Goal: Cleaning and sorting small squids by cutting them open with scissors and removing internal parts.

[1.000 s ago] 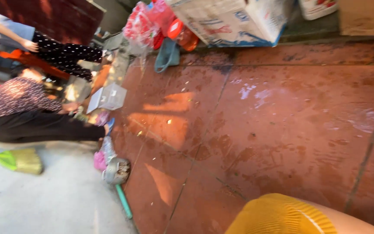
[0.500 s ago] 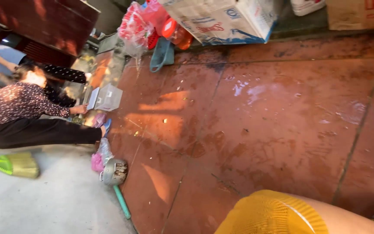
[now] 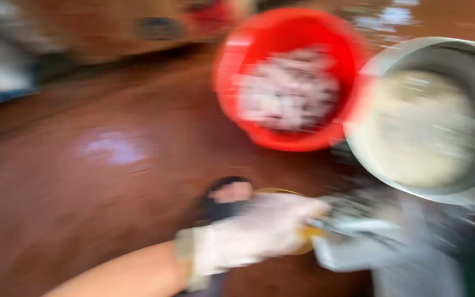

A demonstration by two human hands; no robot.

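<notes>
Seemingly swept by motion blur, the head view looks down on a reddish-brown tiled floor (image 3: 83, 181) with one arm reaching in from the lower edge. That arm ends in a hand in a thin, pale, translucent glove (image 3: 254, 231), lying low in the middle of the view with its fingers (image 3: 303, 212) pointing toward the right; from its angle it reads as the left hand, though the blur leaves that unsure. The fingers seem curled around or resting on something, and a sliver of a round yellow object (image 3: 298, 242) shows just under and behind them, but whether the hand grips it or only touches it cannot be told. Just behind the wrist, touching or nearly touching it, sits a foot in a dark sandal (image 3: 224, 201). Beyond the fingertips, to the right, lies a smeared grey-and-white metallic jumble (image 3: 369, 231) whose shape cannot be made out. Above the hand, well apart from it, stands a round red plastic basin (image 3: 287, 77) holding a heap of pale pinkish-white pieces (image 3: 287, 91). Right of that basin, touching or overlapping its rim, is a large round silver metal bowl (image 3: 446, 49) with a pale cream mass (image 3: 419, 126) inside. The second hand does not show anywhere.
</notes>
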